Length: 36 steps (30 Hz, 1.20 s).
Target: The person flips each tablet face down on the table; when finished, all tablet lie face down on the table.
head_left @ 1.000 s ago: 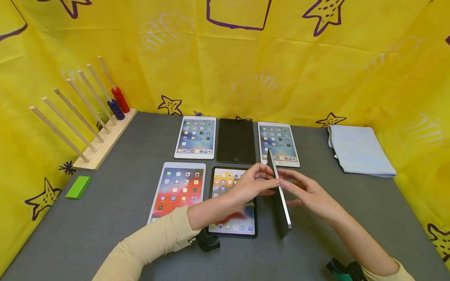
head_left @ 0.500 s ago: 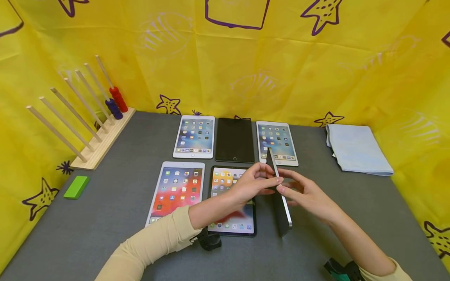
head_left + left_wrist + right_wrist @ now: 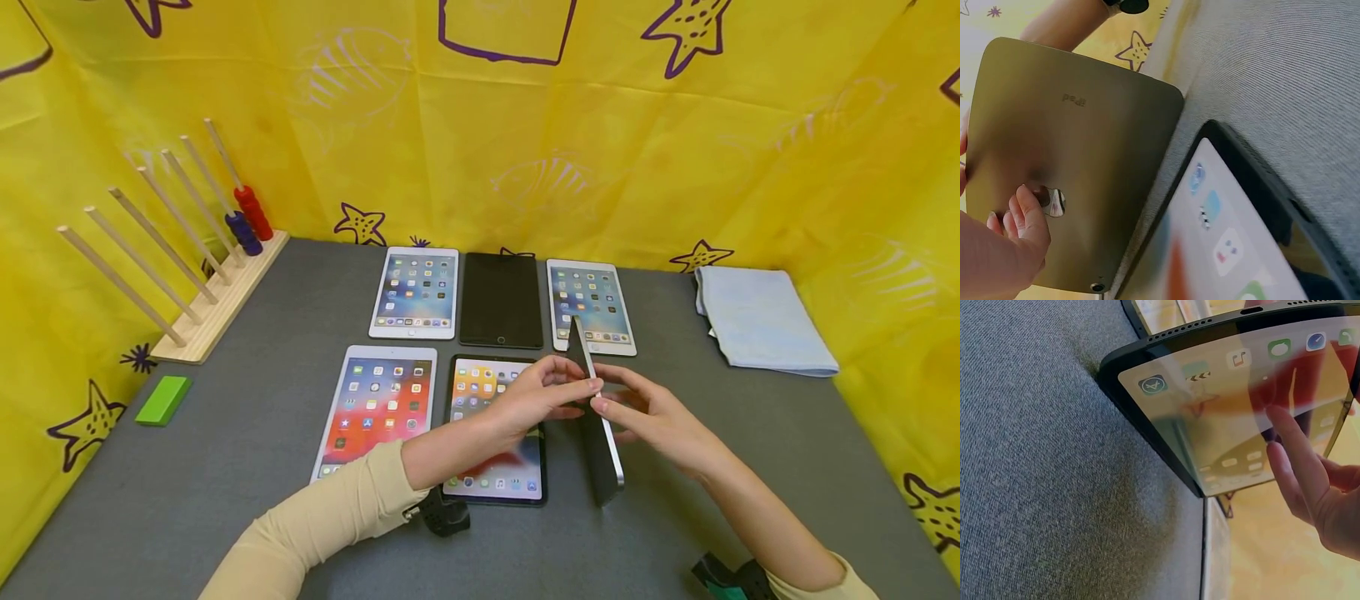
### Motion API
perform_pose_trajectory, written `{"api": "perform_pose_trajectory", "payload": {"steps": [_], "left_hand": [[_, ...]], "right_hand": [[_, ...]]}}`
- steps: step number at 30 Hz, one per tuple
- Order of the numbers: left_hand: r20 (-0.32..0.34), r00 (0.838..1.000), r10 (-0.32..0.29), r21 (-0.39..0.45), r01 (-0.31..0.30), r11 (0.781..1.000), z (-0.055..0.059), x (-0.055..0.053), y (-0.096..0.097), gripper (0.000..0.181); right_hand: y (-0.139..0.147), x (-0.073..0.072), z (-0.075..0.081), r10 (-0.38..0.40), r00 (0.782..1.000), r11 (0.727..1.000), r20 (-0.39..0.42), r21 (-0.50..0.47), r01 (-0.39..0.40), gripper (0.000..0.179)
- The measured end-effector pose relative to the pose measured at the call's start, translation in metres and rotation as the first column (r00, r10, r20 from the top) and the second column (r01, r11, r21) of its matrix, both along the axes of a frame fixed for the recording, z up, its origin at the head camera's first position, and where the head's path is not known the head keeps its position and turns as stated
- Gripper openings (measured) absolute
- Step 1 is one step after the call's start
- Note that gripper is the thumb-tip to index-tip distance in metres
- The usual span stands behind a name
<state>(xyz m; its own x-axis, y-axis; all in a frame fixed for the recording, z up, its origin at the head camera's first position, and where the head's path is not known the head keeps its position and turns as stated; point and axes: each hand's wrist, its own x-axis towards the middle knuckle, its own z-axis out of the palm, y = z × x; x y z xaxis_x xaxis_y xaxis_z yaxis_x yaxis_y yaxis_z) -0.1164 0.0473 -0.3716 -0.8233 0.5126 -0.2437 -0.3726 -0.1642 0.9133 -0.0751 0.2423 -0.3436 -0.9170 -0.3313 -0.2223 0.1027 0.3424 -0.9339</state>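
Holding a grey-backed tablet [image 3: 1104, 156] on edge, just right of the flat black-framed tablet [image 3: 517, 467] serving as landmark. Pinching its upper edge from the landmark's side with the left hand [image 3: 536, 396], thumb at the rim, fingers curled against the back. Gripping from the opposite side with the right hand [image 3: 660, 417], fingers against the lit screen. Noting a white tablet [image 3: 382, 408] left of the landmark, a dark-screened tablet [image 3: 501, 300] behind it, a blue cloth [image 3: 765, 321] well to its right, a green block [image 3: 163, 401] and peg rack [image 3: 236, 287] well to its left.

The right hand [image 3: 660, 417] has slid its thumb [image 3: 609, 408] slightly toward the near end of the held tablet [image 3: 598, 454].
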Motion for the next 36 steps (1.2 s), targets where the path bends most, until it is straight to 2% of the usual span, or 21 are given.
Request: {"api": "perform_pose_trajectory", "payload": {"steps": [6,14,19,29,36], "left_hand": [[0.137,0.991,-0.007,0.024,0.003,1.0,-0.009,-0.002,-0.002,0.044],[0.289,0.957,-0.033,0.049,0.02,0.999,-0.017,0.002,-0.006,0.057],[0.317,0.946,-0.064,0.09,0.037,0.995,-0.022,0.004,-0.006,0.063],[0.325,0.942,-0.087,0.109,0.054,0.993,-0.026,0.004,-0.004,0.065],[0.316,0.943,-0.101,0.111,0.069,0.991,-0.027,0.005,-0.003,0.063]], "right_hand": [[0.007,0.001,0.0,-0.019,0.999,0.999,0.03,-0.035,0.02,0.059],[0.014,0.003,-0.002,-0.03,0.999,0.996,0.035,-0.087,0.033,0.056],[0.017,0.005,-0.002,-0.053,0.998,0.995,0.038,-0.085,0.056,0.055],[0.027,0.009,-0.005,-0.089,0.994,0.991,0.058,-0.09,0.094,0.057],[0.041,0.009,-0.013,-0.067,0.996,0.972,0.056,-0.221,0.078,0.049]]}}
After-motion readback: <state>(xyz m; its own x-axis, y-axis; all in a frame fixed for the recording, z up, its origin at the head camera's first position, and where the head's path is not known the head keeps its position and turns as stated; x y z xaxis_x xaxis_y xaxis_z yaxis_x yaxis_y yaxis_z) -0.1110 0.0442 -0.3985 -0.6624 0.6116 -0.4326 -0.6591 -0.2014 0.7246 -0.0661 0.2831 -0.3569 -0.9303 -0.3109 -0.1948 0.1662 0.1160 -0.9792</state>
